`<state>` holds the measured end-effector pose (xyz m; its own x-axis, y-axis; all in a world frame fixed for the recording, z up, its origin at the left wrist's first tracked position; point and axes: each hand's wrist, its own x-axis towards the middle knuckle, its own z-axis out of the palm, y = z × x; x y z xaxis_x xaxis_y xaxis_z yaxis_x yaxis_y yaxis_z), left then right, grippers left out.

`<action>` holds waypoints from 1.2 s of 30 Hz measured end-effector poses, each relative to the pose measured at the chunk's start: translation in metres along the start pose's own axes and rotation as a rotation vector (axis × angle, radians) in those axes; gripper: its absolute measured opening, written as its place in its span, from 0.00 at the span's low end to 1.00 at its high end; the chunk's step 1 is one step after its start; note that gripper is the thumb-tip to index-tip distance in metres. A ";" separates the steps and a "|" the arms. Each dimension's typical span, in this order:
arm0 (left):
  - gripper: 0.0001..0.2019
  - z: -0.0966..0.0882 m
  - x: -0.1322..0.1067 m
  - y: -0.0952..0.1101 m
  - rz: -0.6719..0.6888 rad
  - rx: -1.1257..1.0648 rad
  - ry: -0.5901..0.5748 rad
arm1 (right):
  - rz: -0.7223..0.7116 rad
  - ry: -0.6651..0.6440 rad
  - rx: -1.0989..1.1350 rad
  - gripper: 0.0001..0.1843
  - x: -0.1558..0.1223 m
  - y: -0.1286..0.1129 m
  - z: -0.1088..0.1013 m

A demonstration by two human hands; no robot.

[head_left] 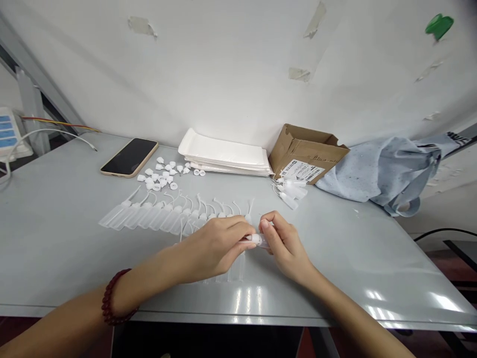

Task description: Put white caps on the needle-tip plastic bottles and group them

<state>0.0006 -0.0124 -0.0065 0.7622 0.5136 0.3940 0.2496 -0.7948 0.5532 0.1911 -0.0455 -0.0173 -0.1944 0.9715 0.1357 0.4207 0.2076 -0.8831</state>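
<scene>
Both the left hand (216,246) and right hand (285,243) pinch one small clear plastic dropper bottle (259,240) between them above the grey table (55,238).

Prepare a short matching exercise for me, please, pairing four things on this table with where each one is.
Things:
1. phone
2. cardboard box
3. loose white caps
4. small clear tube

Places:
A. pinched between the left hand and the right hand
B. flat at the far left, dark screen up
C. scattered just right of the phone
D. by the wall, beside the blue cloth

Pairs: 1-B, 2-D, 3-C, 4-A
</scene>
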 end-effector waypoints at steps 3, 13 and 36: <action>0.08 0.001 -0.001 0.001 0.057 0.106 0.020 | 0.098 -0.044 0.136 0.17 0.001 -0.001 -0.001; 0.07 0.003 -0.001 -0.002 0.208 0.349 0.120 | 0.182 -0.058 0.243 0.17 0.005 -0.001 0.000; 0.07 0.014 0.000 -0.005 -0.058 0.135 0.318 | -0.069 0.119 -0.189 0.13 -0.002 -0.002 0.006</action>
<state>0.0077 -0.0133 -0.0193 0.5259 0.6172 0.5852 0.3796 -0.7860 0.4879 0.1853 -0.0490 -0.0182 -0.1273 0.9587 0.2544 0.5711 0.2805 -0.7715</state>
